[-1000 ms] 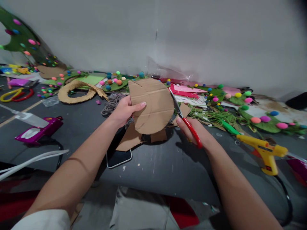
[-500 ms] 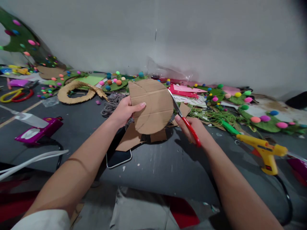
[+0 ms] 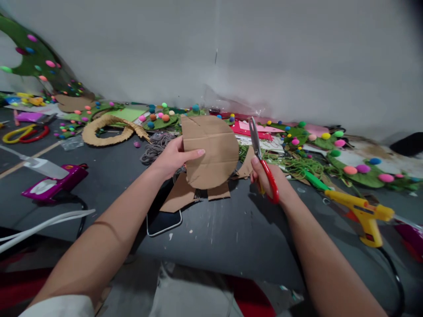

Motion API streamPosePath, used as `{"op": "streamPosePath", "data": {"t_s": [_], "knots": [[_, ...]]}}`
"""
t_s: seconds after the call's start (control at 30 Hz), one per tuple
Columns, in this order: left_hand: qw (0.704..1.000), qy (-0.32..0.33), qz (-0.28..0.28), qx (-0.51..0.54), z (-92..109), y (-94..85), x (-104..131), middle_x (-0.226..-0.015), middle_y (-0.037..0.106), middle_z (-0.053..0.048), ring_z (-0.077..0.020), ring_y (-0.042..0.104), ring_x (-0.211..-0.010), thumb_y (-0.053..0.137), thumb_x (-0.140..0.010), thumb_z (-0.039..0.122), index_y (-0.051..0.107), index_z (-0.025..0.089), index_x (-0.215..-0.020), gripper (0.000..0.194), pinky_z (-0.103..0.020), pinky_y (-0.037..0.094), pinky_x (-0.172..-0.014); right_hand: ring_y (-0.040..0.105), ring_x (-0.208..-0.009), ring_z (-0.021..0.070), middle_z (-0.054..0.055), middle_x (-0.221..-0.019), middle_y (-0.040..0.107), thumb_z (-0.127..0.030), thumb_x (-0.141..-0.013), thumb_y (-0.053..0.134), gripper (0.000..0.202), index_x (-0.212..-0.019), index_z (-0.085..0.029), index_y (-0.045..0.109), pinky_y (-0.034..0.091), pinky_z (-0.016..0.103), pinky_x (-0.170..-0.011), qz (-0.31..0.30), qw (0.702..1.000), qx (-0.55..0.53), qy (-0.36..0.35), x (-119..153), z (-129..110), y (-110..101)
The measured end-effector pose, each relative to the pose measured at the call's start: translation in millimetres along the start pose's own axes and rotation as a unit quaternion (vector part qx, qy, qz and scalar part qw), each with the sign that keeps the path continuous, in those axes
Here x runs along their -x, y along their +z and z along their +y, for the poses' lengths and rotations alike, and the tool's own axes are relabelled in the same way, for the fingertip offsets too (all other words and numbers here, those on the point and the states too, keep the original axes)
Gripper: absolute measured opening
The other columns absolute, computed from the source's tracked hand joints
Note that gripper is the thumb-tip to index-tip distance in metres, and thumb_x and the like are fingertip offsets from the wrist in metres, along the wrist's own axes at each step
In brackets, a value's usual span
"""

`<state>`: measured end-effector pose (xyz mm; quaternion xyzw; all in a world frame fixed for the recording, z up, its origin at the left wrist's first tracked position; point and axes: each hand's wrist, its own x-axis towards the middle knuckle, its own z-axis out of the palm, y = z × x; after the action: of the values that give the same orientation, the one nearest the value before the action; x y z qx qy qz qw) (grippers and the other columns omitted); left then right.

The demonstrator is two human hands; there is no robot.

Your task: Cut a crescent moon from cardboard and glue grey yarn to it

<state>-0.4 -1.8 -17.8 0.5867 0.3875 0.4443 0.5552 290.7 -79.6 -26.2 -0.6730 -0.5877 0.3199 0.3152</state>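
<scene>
A piece of brown cardboard [image 3: 213,149], rounded on the right and below with a square corner at upper left, is held up over the table. My left hand [image 3: 172,159] grips its left edge, thumb on the near face and the other fingers behind. In my right hand [image 3: 267,174] are scissors [image 3: 257,143] with red handles, blades pointing up and nearly closed. They stand apart from the cardboard, to its right. Beneath the cardboard lie cardboard offcuts [image 3: 178,192], partly over a dark phone [image 3: 164,223].
A yellow glue gun [image 3: 360,209] lies at right, its cord hanging over the edge. At left are a purple glue gun [image 3: 54,182], white cables [image 3: 49,222] and more scissors [image 3: 24,133]. Behind are a braided ring [image 3: 107,131], grey cord [image 3: 155,147] and green pieces with pompoms [image 3: 360,171].
The scissors have moved right, away from the cardboard's right edge, and now point more upright. My left hand keeps its hold on the cardboard. The view has shifted slightly.
</scene>
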Motion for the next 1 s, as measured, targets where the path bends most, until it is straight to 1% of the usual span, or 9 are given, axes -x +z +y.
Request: {"op": "streamPosePath", "data": {"t_s": [0.13, 0.2, 0.3, 0.37, 0.43, 0.57, 0.7, 0.9, 1.0], "knots": [[0.999, 0.006, -0.035, -0.019, -1, -5.7, 0, -0.125, 0.074, -0.013, -0.0328, 0.07, -0.114, 0.091, -0.071, 0.035, 0.068, 0.018, -0.122, 0.058, -0.041, 0.06, -0.091, 0.048, -0.05, 0.0146, 0.0, -0.049, 0.051, -0.085, -0.088, 0.042, 0.072, -0.061, -0.019, 0.056, 0.036, 0.028, -0.052, -0.031, 0.998, 0.045, -0.021, 3, -4, -6], [0.999, -0.003, -0.042, -0.015, 0, -6.0, -1, -0.126, 0.073, -0.014, -0.0331, 0.071, -0.114, 0.09, -0.073, 0.036, 0.064, 0.018, -0.125, 0.061, -0.043, 0.06, -0.092, 0.047, -0.051, 0.0145, 0.0, -0.05, 0.051, -0.084, -0.09, 0.041, 0.072, -0.063, -0.019, 0.057, 0.035, 0.029, -0.053, -0.052, 0.996, 0.057, -0.035, 6, -7, -6], [1.0, -0.013, -0.021, 0.002, 0, -4.2, -1, -0.125, 0.073, -0.014, -0.0312, 0.073, -0.111, 0.088, -0.075, 0.036, 0.053, 0.019, -0.129, 0.067, -0.045, 0.061, -0.092, 0.046, -0.053, 0.0147, 0.002, -0.055, 0.054, -0.084, -0.09, 0.039, 0.072, -0.065, -0.019, 0.056, 0.034, 0.03, -0.054, -0.071, 0.993, 0.073, -0.051, 9, -10, -1], [1.0, 0.001, -0.004, 0.007, 0, -2.6, -1, -0.126, 0.072, -0.013, -0.0302, 0.072, -0.112, 0.087, -0.076, 0.035, 0.048, 0.021, -0.131, 0.068, -0.045, 0.06, -0.094, 0.046, -0.054, 0.0146, 0.002, -0.058, 0.055, -0.084, -0.09, 0.039, 0.071, -0.065, -0.019, 0.055, 0.033, 0.03, -0.054, -0.077, 0.992, 0.08, -0.054, 10, -9, 2], [1.0, 0.022, -0.001, 0.009, 1, -1.1, -1, -0.132, 0.07, -0.012, -0.0307, 0.069, -0.118, 0.085, -0.077, 0.034, 0.046, 0.022, -0.135, 0.071, -0.044, 0.059, -0.096, 0.046, -0.054, 0.0147, 0.003, -0.059, 0.055, -0.083, -0.091, 0.039, 0.071, -0.065, -0.019, 0.054, 0.033, 0.03, -0.054, -0.08, 0.992, 0.083, -0.054, 10, -8, 4], [0.999, 0.035, -0.004, 0.02, 2, 2.5, -1, -0.139, 0.066, -0.013, -0.0324, 0.066, -0.124, 0.083, -0.077, 0.035, 0.044, 0.022, -0.144, 0.079, -0.043, 0.058, -0.098, 0.047, -0.057, 0.0157, 0.004, -0.062, 0.056, -0.082, -0.091, 0.039, 0.07, -0.065, -0.019, 0.054, 0.035, 0.031, -0.055, -0.071, 0.993, 0.084, -0.052, 9, -6, 7], [0.999, 0.04, 0.001, 0.026, 2, 8.8, 1, -0.136, 0.068, -0.014, -0.0333, 0.066, -0.123, 0.086, -0.074, 0.034, 0.049, 0.02, -0.14, 0.076, -0.042, 0.059, -0.096, 0.05, -0.059, 0.0171, 0.004, -0.061, 0.056, -0.083, -0.091, 0.04, 0.07, -0.065, -0.02, 0.054, 0.037, 0.03, -0.056, -0.056, 0.995, 0.079, -0.04, 9, -3, 11], [0.999, 0.018, 0.013, 0.04, 3, 17.8, 3, -0.128, 0.072, -0.012, -0.0323, 0.069, -0.117, 0.089, -0.068, 0.035, 0.05, 0.021, -0.134, 0.077, -0.044, 0.059, -0.095, 0.038, -0.055, 0.0144, -0.001, -0.055, 0.043, -0.084, -0.09, 0.038, 0.068, -0.061, -0.022, 0.039, 0.028, 0.029, -0.051, -0.056, 0.996, 0.063, -0.035, 9, -3, 11], [0.999, 0.016, 0.014, 0.042, 4, 19.2, 4, -0.127, 0.073, -0.012, -0.0328, 0.069, -0.117, 0.09, -0.068, 0.036, 0.051, 0.021, -0.132, 0.077, -0.044, 0.06, -0.094, 0.033, -0.056, 0.0139, -0.002, -0.056, 0.037, -0.084, -0.089, 0.042, 0.067, -0.062, -0.023, 0.034, 0.026, 0.029, -0.052, -0.046, 0.996, 0.074, -0.031, 8, -4, 10]]}}
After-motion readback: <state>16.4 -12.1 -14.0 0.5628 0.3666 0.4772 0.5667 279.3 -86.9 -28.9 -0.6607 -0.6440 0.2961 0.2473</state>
